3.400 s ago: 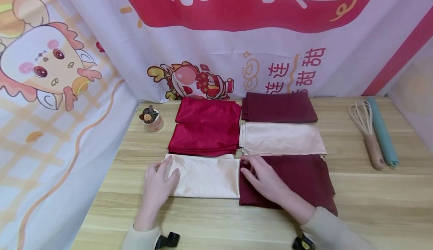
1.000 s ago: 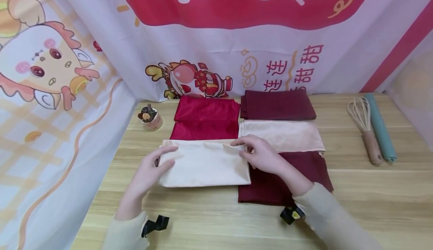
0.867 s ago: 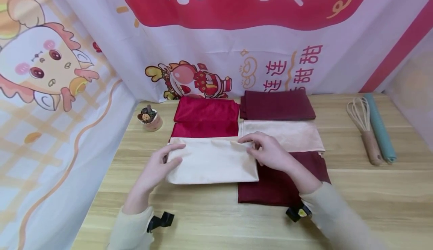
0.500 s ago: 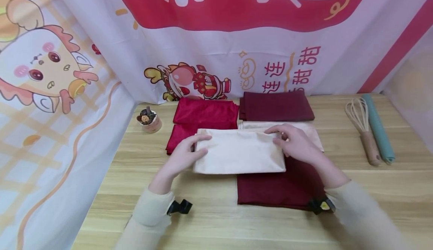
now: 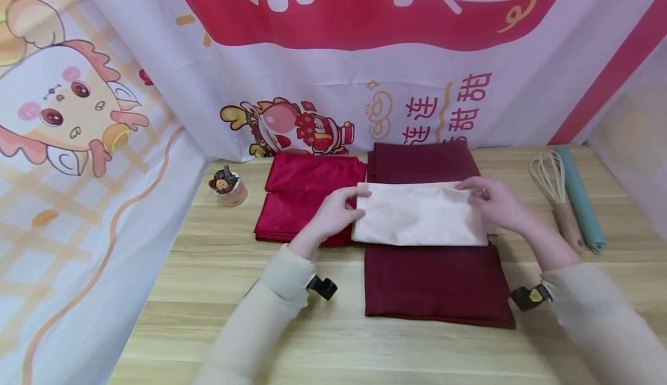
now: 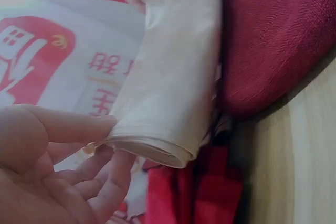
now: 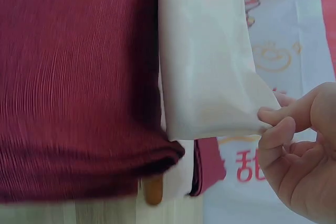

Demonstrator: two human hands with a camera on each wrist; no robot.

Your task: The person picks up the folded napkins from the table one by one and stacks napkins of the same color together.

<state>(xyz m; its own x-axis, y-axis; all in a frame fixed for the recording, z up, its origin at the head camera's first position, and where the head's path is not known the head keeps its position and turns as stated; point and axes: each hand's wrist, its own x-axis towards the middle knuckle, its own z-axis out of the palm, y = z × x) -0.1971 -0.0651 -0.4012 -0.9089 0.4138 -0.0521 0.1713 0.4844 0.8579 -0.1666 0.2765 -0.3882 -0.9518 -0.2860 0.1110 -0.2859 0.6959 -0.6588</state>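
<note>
Both hands hold a folded cream cloth between them by its far corners. My left hand pinches the left end, where the left wrist view shows the layered folds of the cloth between thumb and fingers. At the right end, the thumb and fingertips of my right hand pinch the other corner. The cloth hangs over a second pale folded cloth, which it mostly hides. In front lies a folded maroon cloth; behind is another maroon cloth, partly covered.
Two folded crimson cloths, a rear one and a front one, lie on the left of the wooden table. A small potted ornament stands at the back left. A whisk and a teal roll lie at the right.
The cream cloth has been lifted from the front left spot and carried right and backward by both hands, passing the front maroon cloth. The front crimson cloth shows again.
</note>
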